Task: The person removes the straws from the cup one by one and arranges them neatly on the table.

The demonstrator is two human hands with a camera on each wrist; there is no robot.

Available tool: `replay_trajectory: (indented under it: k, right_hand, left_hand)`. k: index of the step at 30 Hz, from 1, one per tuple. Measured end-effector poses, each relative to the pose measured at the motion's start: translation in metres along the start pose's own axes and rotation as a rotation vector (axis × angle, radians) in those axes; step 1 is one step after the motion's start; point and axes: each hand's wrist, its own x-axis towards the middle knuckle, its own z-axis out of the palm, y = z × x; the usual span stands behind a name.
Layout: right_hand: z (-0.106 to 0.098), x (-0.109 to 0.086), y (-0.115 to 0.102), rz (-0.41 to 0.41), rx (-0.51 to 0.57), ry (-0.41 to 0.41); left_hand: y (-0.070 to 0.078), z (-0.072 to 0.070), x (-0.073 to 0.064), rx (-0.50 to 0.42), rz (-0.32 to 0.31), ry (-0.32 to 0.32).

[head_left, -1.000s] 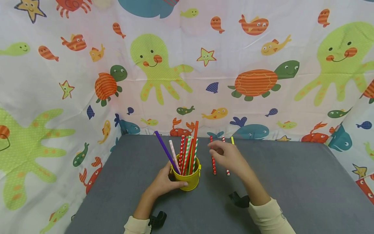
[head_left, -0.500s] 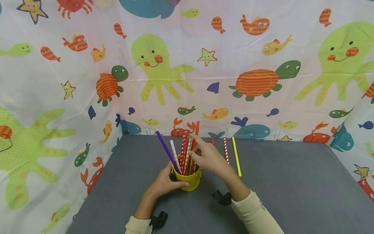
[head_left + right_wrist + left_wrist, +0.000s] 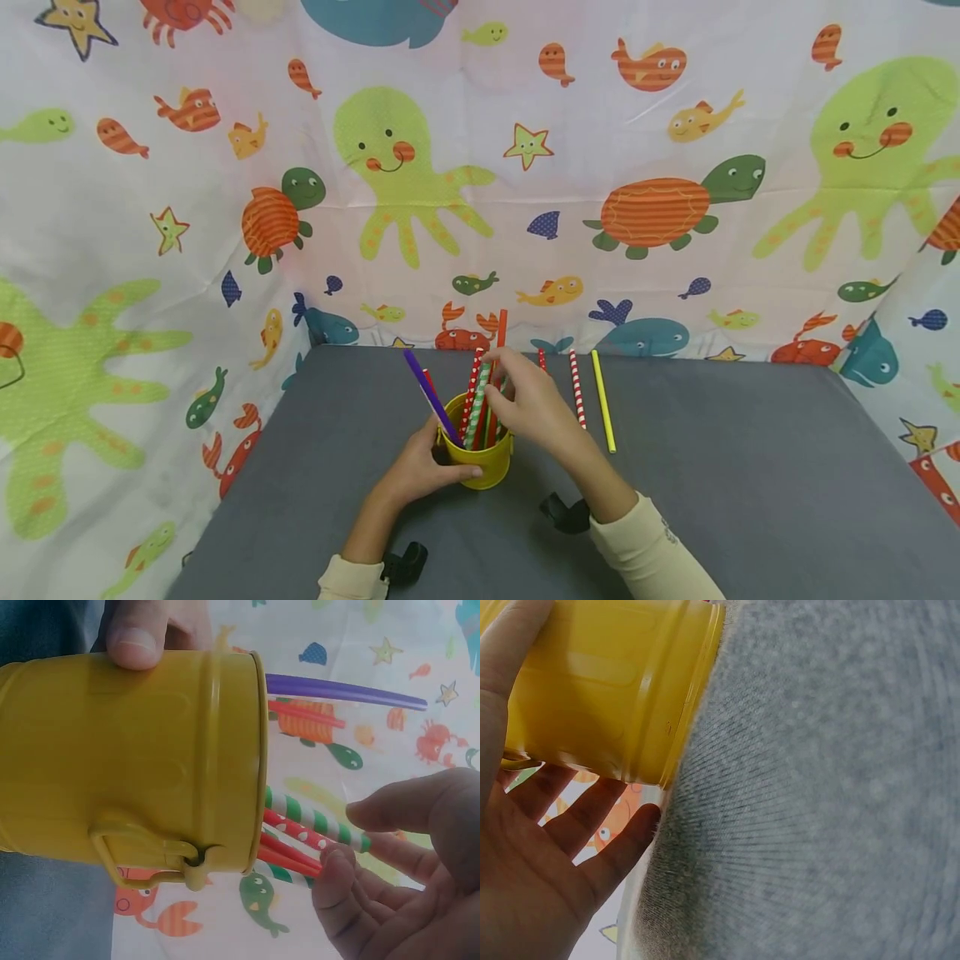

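Observation:
A yellow metal bucket stands on the table, full of paper straws. My left hand grips its left side, thumb across the front and fingers behind. Out of the bucket lean a purple straw, red dotted straws, plain red ones and green-and-white striped ones. My right hand is above the bucket's right side among the straw tops. In the right wrist view its thumb and fingers lie on either side of a green-and-white striped straw, close to its tip; whether they pinch it is unclear.
Right of the bucket, on the grey tabletop, lie a red-and-white striped straw, a yellow straw and a red dotted straw partly behind my right hand. A sea-animal printed curtain closes off the back and sides.
My right hand has moved left from over the straws on the table to those in the bucket. Some bucket straws have shifted, with a red one now near the purple one. The left hand stays put.

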Motion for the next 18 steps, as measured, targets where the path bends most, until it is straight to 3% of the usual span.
replay_trajectory:
  k: [5, 11, 18]
  right_hand:
    - [0.002, -0.001, -0.003, -0.013, 0.068, 0.048]
    - [0.010, -0.002, -0.005, -0.059, 0.191, -0.007]
    - [0.025, -0.001, -0.003, -0.018, 0.203, -0.076]
  left_hand:
    - [0.013, -0.002, -0.004, 0.008, -0.020, 0.000]
    - [0.042, -0.010, -0.010, 0.004, -0.004, -0.020]
    - [0.043, -0.010, -0.010, 0.008, 0.021, -0.025]
